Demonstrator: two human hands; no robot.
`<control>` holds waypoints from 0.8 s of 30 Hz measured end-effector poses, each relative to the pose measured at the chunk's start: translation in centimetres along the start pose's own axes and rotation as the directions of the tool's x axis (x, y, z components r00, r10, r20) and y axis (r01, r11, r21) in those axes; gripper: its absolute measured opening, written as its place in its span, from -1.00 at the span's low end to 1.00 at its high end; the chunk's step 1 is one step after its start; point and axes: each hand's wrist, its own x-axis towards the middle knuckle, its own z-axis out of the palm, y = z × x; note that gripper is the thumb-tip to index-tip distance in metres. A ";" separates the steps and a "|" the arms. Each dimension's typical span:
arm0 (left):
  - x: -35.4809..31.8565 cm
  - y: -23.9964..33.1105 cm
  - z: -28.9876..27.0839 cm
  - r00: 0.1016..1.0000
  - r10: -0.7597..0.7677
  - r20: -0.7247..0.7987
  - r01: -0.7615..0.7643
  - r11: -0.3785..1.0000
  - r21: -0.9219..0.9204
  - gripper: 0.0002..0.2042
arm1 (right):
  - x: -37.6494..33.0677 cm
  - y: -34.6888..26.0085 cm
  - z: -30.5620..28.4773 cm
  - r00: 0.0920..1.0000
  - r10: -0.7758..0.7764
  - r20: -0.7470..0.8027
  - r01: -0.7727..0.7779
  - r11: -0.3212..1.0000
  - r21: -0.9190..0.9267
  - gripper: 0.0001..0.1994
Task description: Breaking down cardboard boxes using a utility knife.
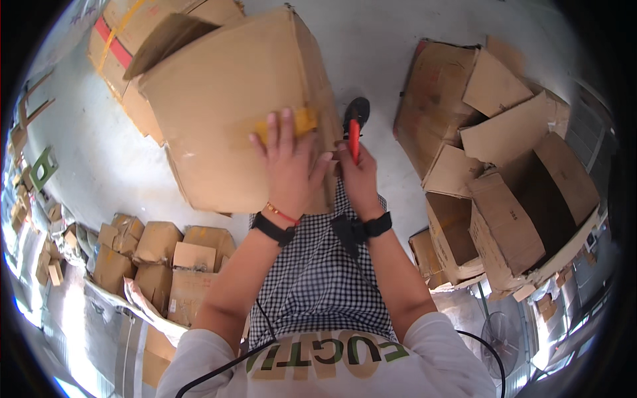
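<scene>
A large closed cardboard box [225, 99] stands in front of me, a strip of yellow tape [305, 121] on its face near the right edge. My left hand [290, 166] lies on that face with fingers spread, the fingertips over the tape. Close to the box's right edge, my right hand [359, 182] is closed around a slim red box cutter [354, 140], which points away from me. Whether its blade touches the cardboard I cannot tell.
Open, empty cartons [517, 205] are piled at the right. Another taped box [123, 56] stands behind the large one. Several smaller boxes [158, 242] sit at the lower left, and a fan [501, 335] at the lower right. A black shoe [357, 109] shows beyond the cutter.
</scene>
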 end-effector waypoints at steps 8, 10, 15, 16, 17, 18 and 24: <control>-6.8 -7.2 -2.9 0.795 -0.400 -0.456 0.307 0.914 -0.267 -0.73 | -4.0 2.2 9.8 0.848 0.049 0.527 -0.099 0.993 0.066 -0.62; -9.6 -10.0 -2.7 0.834 -0.339 -0.436 0.288 0.941 -0.180 -0.73 | -3.6 3.0 11.5 0.826 -0.130 0.549 0.154 0.988 0.001 -0.63; -15.0 -13.6 -2.5 0.854 -0.345 -0.389 0.294 0.938 -0.185 -0.75 | -3.2 2.4 12.3 0.527 -0.397 0.751 0.783 0.570 -0.249 -0.70; -15.9 -13.9 -2.4 0.848 -0.363 -0.386 0.311 0.931 -0.193 -0.75 | -3.2 2.9 12.3 0.452 -0.386 0.804 0.855 0.443 -0.268 -0.73; -16.5 -14.1 -2.3 0.896 -0.257 -0.363 0.240 0.966 -0.092 -0.76 | -3.2 3.6 12.2 0.444 -0.372 0.815 0.858 0.439 -0.267 -0.73; -17.0 -14.4 -2.1 0.934 -0.150 -0.325 0.160 0.987 0.007 -0.76 | -3.2 4.4 12.2 0.450 -0.341 0.825 0.866 0.393 -0.310 -0.76; -19.6 -15.8 -3.0 0.905 -0.295 -0.305 0.295 0.954 -0.049 -0.79 | -5.6 6.0 13.6 0.461 -0.211 0.862 0.866 0.320 -0.384 -0.82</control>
